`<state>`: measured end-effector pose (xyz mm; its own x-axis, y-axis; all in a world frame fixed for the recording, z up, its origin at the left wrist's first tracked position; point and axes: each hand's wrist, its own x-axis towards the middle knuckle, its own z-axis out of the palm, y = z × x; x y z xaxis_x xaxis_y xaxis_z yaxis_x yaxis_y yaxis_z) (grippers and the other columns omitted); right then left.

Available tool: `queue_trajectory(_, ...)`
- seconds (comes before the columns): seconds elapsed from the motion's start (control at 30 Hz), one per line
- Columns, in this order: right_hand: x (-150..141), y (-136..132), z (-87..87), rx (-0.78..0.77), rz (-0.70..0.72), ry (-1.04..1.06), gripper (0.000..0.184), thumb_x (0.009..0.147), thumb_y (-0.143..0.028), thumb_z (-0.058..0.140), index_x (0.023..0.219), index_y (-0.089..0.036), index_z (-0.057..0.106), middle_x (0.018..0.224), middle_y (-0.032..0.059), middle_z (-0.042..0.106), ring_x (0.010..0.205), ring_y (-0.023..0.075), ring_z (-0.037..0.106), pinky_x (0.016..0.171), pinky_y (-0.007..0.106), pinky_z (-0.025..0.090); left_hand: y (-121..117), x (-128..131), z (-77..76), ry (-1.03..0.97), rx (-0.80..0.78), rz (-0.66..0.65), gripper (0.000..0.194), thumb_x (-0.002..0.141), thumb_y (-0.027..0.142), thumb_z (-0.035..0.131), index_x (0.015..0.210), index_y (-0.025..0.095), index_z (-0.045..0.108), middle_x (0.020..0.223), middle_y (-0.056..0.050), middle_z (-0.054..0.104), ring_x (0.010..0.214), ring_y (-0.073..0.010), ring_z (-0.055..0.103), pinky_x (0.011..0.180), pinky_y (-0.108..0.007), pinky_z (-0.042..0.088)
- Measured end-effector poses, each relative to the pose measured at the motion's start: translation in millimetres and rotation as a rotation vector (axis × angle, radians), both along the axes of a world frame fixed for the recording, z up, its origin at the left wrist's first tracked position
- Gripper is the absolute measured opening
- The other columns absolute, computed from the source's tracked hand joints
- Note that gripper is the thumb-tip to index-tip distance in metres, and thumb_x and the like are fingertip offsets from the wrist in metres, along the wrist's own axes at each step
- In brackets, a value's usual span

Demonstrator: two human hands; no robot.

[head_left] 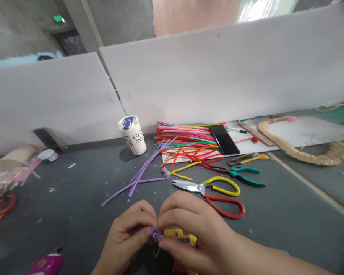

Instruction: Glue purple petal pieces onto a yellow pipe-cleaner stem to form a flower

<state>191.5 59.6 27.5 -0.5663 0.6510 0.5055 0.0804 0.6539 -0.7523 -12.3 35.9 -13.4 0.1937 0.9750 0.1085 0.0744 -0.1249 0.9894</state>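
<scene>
Near the front of the dark table, my left hand (129, 233) and my right hand (193, 229) meet, fingertips pinched together on a small bunched purple pipe cleaner (156, 234). A thin wire end sticks out below it. Behind the right fingers a yellow object (174, 232) shows, partly hidden, so its kind is unclear. Beyond the hands lie scissors (189, 186) with one yellow and one red handle. Long purple pipe cleaners (143, 170) rest farther back, beside a small purple-and-yellow twisted pipe cleaner piece (166, 174).
Farther back are a white cup (134, 137), a bundle of coloured pipe cleaners (186, 133), a phone (225, 139) and green-handled pliers (243, 173). A magenta object (47, 264) lies front left, red-handled scissors (2, 208) at the left edge. White panels (218, 76) stand behind.
</scene>
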Motion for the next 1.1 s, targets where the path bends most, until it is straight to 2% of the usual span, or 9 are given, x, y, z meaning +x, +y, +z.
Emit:
queue_trajectory(0.1,11.0,13.8,-0.7,-0.005,-0.129,-0.047,0.004,0.09,-0.022,0.064,0.093,-0.019,0.065,0.088,0.0027,0.069,0.082,0.0146,0.064,0.076,0.025,0.05,5.6,-3.1,3.8,0.128,0.034,0.165,0.015,0.076,0.034,0.075,0.065,0.024,0.078,0.066,-0.004,0.066,0.066,-0.0208,0.058,0.062,-0.029,0.044)
queue_trajectory(0.17,20.9,26.6,-10.0,0.004,-0.268,-0.39,0.009,0.09,-0.017,0.058,0.085,-0.019,0.065,0.08,0.0004,0.068,0.075,0.0137,0.063,0.068,0.023,0.047,10.1,-4.2,3.2,0.15,0.007,0.298,0.012,0.075,0.031,0.075,0.065,0.024,0.077,0.066,-0.002,0.066,0.062,-0.0183,0.055,0.06,-0.027,0.042)
queue_trajectory(0.23,27.8,36.4,-26.9,-0.002,-0.267,-0.553,0.011,0.084,-0.009,0.06,0.083,-0.017,0.067,0.077,0.0018,0.068,0.07,0.015,0.061,0.064,0.024,0.044,13.8,-4.0,-0.4,0.141,-0.047,0.367,0.008,0.074,0.029,0.074,0.068,0.024,0.076,0.062,0.0,0.064,0.054,-0.0148,0.05,0.053,-0.025,0.038)
queue_trajectory(0.3,28.2,39.9,-46.9,0.017,-0.217,-0.664,0.013,0.079,-0.005,0.062,0.078,-0.017,0.068,0.072,0.0015,0.068,0.065,0.0146,0.06,0.061,0.024,0.04,16.3,-2.5,-5.1,0.132,-0.103,0.388,0.008,0.073,0.03,0.075,0.07,0.022,0.076,0.058,0.002,0.063,0.048,-0.012,0.044,0.047,-0.024,0.034)
queue_trajectory(0.4,16.8,36.3,-69.8,0.084,-0.158,-0.77,0.011,0.083,-0.008,0.061,0.084,-0.015,0.069,0.08,0.0049,0.069,0.073,0.0161,0.062,0.063,0.025,0.041,18.1,0.8,-9.8,0.11,-0.17,0.368,0.012,0.072,0.032,0.076,0.072,0.02,0.076,0.057,0.002,0.062,0.045,-0.0099,0.04,0.042,-0.022,0.028)
queue_trajectory(0.67,-12.6,41.9,-84.7,0.274,-0.069,-0.934,0.013,0.095,-0.026,0.061,0.099,-0.014,0.065,0.103,0.0051,0.067,0.093,0.0193,0.065,0.081,0.038,0.054,20.1,2.8,-13.5,0.041,-0.263,0.333,0.018,0.073,0.035,0.074,0.075,0.018,0.073,0.059,0.002,0.061,0.046,-0.0089,0.04,0.044,-0.021,0.027)
queue_trajectory(0.83,-9.5,45.2,-78.2,0.29,-0.163,-0.834,0.009,0.094,-0.02,0.061,0.092,-0.013,0.065,0.092,0.0044,0.067,0.084,0.0177,0.065,0.075,0.033,0.055,20.4,1.0,-17.6,0.026,-0.271,0.323,0.018,0.073,0.035,0.075,0.079,0.017,0.074,0.062,0.003,0.061,0.052,-0.0111,0.043,0.05,-0.022,0.032)
queue_trajectory(0.97,-8.6,30.9,-52.6,0.322,-0.242,-0.608,0.01,0.09,-0.01,0.055,0.088,-0.013,0.064,0.084,0.0067,0.066,0.08,0.0181,0.061,0.071,0.029,0.05,16.2,6.0,-13.4,-0.015,-0.289,0.262,0.014,0.067,0.029,0.079,0.072,0.016,0.075,0.071,0.0,0.066,0.071,-0.017,0.055,0.067,-0.025,0.041)
queue_trajectory(1.1,-14.7,9.1,-29.2,0.396,-0.211,-0.4,0.02,0.092,-0.013,0.047,0.083,-0.014,0.066,0.08,0.0073,0.065,0.071,0.0192,0.056,0.065,0.03,0.046,6.1,14.8,-1.5,-0.106,-0.328,0.22,0.018,0.066,0.033,0.08,0.069,0.017,0.072,0.064,0.002,0.06,0.064,-0.0145,0.049,0.064,-0.024,0.041)
